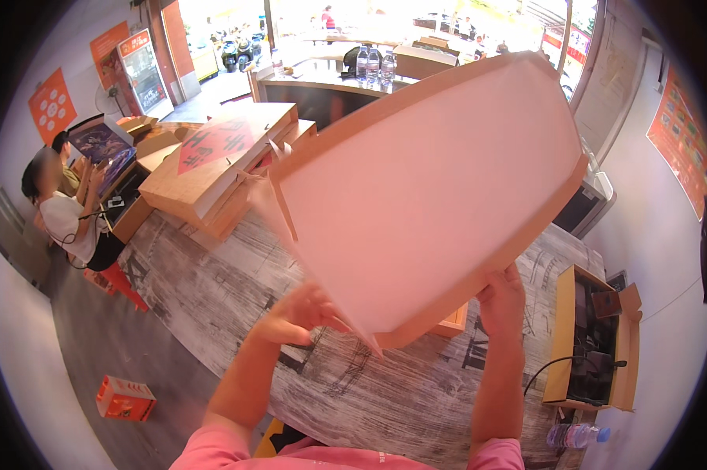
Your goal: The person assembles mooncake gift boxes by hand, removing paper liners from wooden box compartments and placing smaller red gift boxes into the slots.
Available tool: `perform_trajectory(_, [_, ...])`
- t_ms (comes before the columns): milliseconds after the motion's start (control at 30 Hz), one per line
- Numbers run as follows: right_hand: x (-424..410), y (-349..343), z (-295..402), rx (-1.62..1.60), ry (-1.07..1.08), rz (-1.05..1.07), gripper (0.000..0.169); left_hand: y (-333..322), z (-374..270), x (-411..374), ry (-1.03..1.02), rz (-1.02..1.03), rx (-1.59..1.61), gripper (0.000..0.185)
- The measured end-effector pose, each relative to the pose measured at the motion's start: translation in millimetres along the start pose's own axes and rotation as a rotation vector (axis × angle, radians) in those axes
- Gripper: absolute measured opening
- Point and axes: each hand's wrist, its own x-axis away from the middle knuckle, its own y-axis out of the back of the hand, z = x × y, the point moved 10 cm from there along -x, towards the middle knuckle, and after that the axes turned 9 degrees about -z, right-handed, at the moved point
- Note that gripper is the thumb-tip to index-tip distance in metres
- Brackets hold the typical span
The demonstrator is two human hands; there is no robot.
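Observation:
A large shallow cardboard box or lid with a white inner face [429, 194] is held up at a tilt above the table. My right hand [502, 296] grips its lower brown edge, near the right side. At the lower left corner is my left hand [306, 317], thumb and fingers apart, close to a loose white flap [335, 299]. Blur hides whether its fingertips touch the flap. Part of another cardboard box [452, 322] shows on the table underneath, mostly covered by the raised one.
The wood-patterned table [236, 282] carries stacked cartons [218, 158] with a red printed diamond. Right, an opened carton [588, 346] holds black items and a cable; a water bottle [578, 435] lies nearby. Two people [71, 205] are at far left. A small orange-white box [126, 399] is on the floor.

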Motion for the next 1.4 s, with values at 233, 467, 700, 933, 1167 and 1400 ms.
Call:
perform_trajectory(233, [6.2,13.3,59.2,-0.05,0.165,-0.086,0.037,55.9,-65.7,-5.2,-0.16,-0.33,0.142,0.09])
perform_trajectory(467, [3.1,7.9,39.4,-0.032,0.127,-0.107,0.036,65.1,-36.9,1.3,0.04,-0.571,-0.327,0.069])
perform_trajectory(700, [3.6,9.3,34.2,-0.04,0.054,-0.011,0.033,82.7,-24.3,4.2,0.252,-0.666,-0.529,0.04])
perform_trajectory(933, [-4.9,17.5,22.1,-0.067,0.036,-0.127,0.047,79.9,-37.4,6.4,0.121,-0.674,-0.293,0.062])
perform_trajectory(1167, [-3.7,20.3,33.6,0.572,0.484,-0.217,0.074,69.8,-23.7,5.2,0.165,-0.556,-0.396,0.068])
perform_trajectory(1400, [20.4,-3.7,64.1,0.784,0.406,-0.341,0.078,59.9,-23.4,-1.1,0.232,-0.586,-0.411,0.083])
